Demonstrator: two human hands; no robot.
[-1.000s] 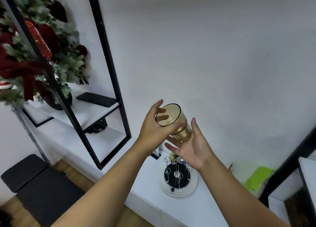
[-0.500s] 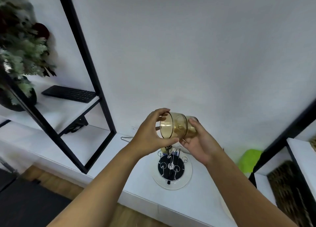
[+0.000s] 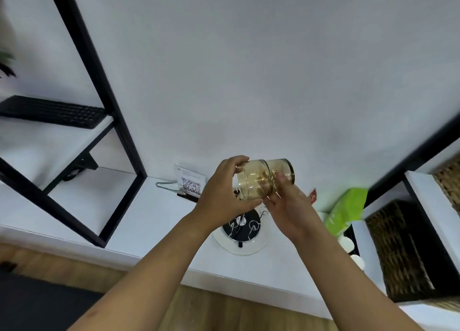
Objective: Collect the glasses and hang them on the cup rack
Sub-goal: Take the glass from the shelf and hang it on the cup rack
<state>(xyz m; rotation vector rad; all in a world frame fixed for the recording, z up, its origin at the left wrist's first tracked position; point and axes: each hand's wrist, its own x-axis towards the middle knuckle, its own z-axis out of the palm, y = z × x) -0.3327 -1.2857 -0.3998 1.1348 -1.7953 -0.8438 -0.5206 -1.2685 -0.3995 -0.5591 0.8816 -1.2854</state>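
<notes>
Since half a second ago you have tipped the glass (image 3: 265, 180) further, so it now lies almost on its side with its mouth toward your left hand (image 3: 224, 197), and your view has swung a little to the right. Nearest you, wood floor (image 3: 224, 308) shows below your forearms. Your left hand curls round the glass's rim, thumb under it and fingers over the top. Your right hand (image 3: 288, 206) grips the glass's body from below, its fingers wrapped round the far side and seen through the amber wall. You hold the glass in the air, above and a little behind the rack (image 3: 242, 225). That rack stands on the white counter (image 3: 149, 213), thin wire hooks rising from a black disc on a clear round base; your hands hide part of it. Right of the rack lies a green pack (image 3: 347, 210), with a dark woven basket (image 3: 408, 253) beyond it. Behind your left hand a QR card (image 3: 190, 182) stands at the wall. Far left, a keyboard (image 3: 52, 111) rests on a black-framed shelf (image 3: 49, 141).
</notes>
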